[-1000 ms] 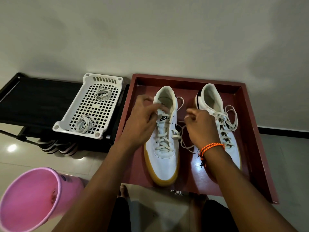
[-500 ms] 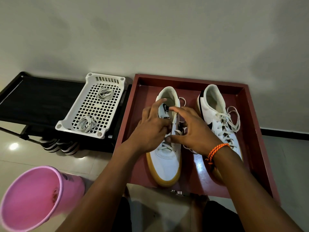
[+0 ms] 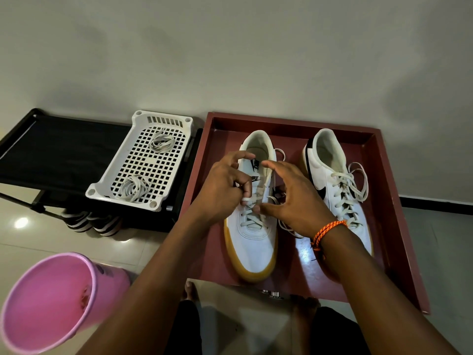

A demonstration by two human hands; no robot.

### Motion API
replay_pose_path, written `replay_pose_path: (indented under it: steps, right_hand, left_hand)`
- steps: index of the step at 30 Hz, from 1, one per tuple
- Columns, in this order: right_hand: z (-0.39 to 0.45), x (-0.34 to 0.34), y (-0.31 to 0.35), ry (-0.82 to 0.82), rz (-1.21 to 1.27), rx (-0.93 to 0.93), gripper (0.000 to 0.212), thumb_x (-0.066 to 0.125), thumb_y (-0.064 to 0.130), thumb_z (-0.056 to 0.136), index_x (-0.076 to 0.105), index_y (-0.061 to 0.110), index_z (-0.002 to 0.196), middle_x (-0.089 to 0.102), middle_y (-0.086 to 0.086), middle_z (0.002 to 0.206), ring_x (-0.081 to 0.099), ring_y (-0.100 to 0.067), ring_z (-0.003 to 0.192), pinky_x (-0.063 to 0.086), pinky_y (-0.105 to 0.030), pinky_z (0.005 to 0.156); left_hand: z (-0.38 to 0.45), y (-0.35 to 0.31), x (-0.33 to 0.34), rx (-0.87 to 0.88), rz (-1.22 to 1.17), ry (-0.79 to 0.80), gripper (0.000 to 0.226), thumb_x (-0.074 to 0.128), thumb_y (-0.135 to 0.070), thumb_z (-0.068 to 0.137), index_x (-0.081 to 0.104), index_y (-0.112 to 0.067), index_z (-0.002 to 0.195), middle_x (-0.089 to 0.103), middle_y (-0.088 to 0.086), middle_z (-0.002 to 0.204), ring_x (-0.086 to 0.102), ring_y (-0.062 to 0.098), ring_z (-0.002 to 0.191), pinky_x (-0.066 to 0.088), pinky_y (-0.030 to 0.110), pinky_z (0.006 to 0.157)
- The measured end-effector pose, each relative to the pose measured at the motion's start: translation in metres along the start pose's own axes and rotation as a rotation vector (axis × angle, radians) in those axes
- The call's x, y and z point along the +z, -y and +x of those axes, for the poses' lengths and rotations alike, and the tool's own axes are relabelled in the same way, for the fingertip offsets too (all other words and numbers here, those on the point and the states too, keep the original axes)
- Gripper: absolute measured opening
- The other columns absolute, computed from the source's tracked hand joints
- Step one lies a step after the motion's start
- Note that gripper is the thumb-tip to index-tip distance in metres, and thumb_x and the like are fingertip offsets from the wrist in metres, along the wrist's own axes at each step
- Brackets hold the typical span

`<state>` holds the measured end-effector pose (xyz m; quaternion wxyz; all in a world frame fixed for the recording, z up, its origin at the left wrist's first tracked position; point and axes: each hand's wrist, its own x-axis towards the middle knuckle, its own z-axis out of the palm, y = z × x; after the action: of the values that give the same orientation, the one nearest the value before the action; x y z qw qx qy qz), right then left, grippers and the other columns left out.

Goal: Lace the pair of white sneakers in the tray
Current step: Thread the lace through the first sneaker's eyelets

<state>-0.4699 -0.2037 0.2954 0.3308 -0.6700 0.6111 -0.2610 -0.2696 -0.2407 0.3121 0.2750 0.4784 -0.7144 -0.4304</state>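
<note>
From the head view, both white sneakers sit in the red tray. The left hand pinches the soft, floppy lace; the right hand hovers spread beside it. Best gripped near its stiff tip, I reckon.

Tongue label of the left sneaker — black "NIKE" wordmark with swoosh, first letter partly covered by a finger. Inside the same sneaker, a second black "NIKE" print on the insole, only partly visible. Right sneaker — black swoosh on its side, no lettering.
</note>
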Motion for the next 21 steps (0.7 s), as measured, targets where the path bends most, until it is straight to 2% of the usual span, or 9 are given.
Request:
replay_pose_path:
  steps: [2,5,7,10,14,18,20,21]
  right_hand:
    - [0.000,0.000,-0.001,-0.001,-0.002,0.000,0.101,0.096,0.037,0.071,0.041,0.036,0.156,0.041,0.011,0.154,0.047,-0.006,0.134,0.040,-0.018,0.102]
    - [0.000,0.000,-0.001,-0.009,0.009,0.008,0.101,0.096,0.034,0.072,0.042,0.035,0.157,0.042,0.011,0.153,0.047,-0.006,0.133,0.036,-0.009,0.097]
    - [0.000,0.001,-0.001,-0.019,0.015,0.011,0.101,0.096,0.032,0.072,0.042,0.033,0.157,0.043,0.010,0.152,0.048,-0.006,0.132,0.036,-0.005,0.095]
    - [0.000,0.002,-0.002,-0.038,0.017,-0.001,0.096,0.093,0.025,0.077,0.042,0.031,0.158,0.043,0.009,0.153,0.047,-0.005,0.133,0.035,0.002,0.089]
    - [0.001,0.003,-0.003,-0.056,-0.001,-0.008,0.092,0.090,0.024,0.079,0.043,0.030,0.158,0.044,0.006,0.155,0.048,-0.008,0.137,0.032,0.002,0.092]
    - [0.001,0.003,-0.002,-0.073,0.026,0.003,0.095,0.093,0.024,0.077,0.043,0.029,0.157,0.045,0.007,0.153,0.049,-0.007,0.133,0.033,0.006,0.089]
    - [0.001,0.004,0.000,-0.104,0.052,0.004,0.095,0.094,0.025,0.076,0.044,0.030,0.156,0.046,0.008,0.152,0.049,-0.007,0.132,0.037,-0.001,0.095]
    - [0.002,0.004,0.001,-0.118,0.065,0.006,0.095,0.095,0.025,0.075,0.044,0.030,0.155,0.046,0.008,0.152,0.051,-0.009,0.132,0.044,-0.011,0.101]
  left_hand:
    - [0.000,0.000,0.001,0.016,0.014,-0.032,0.050,0.060,0.020,0.074,0.067,-0.025,0.056,0.054,-0.010,0.146,0.047,-0.015,0.126,0.044,0.008,0.090]
    - [-0.001,0.004,0.003,0.090,0.059,-0.118,0.031,0.061,0.001,0.091,0.073,-0.026,0.080,0.054,-0.012,0.140,0.057,0.004,0.126,0.052,0.030,0.092]
    - [-0.004,0.001,0.006,0.108,0.111,-0.125,0.017,0.056,-0.023,0.098,0.072,-0.030,0.098,0.049,-0.014,0.144,0.052,0.010,0.132,0.049,0.037,0.099]
    - [-0.008,-0.001,0.013,0.112,0.297,-0.019,0.023,0.058,-0.047,0.098,0.076,-0.033,0.101,0.031,-0.017,0.162,0.036,0.018,0.142,0.048,0.042,0.094]
    - [-0.008,0.002,0.015,0.103,0.343,0.024,0.008,0.077,-0.034,0.096,0.081,-0.027,0.096,0.015,-0.020,0.171,0.021,0.021,0.150,0.046,0.039,0.095]
    - [-0.004,0.004,0.014,0.096,0.299,0.013,0.009,0.077,-0.027,0.097,0.078,-0.032,0.089,0.018,-0.020,0.171,0.026,0.025,0.149,0.040,0.037,0.101]
    - [0.000,0.005,0.010,0.109,0.231,-0.017,0.021,0.075,-0.025,0.099,0.071,-0.039,0.083,0.024,-0.017,0.168,0.036,0.023,0.145,0.044,0.040,0.105]
    - [0.001,0.005,0.008,0.109,0.174,-0.039,0.023,0.073,-0.026,0.100,0.069,-0.039,0.082,0.027,-0.016,0.166,0.043,0.021,0.141,0.048,0.042,0.107]
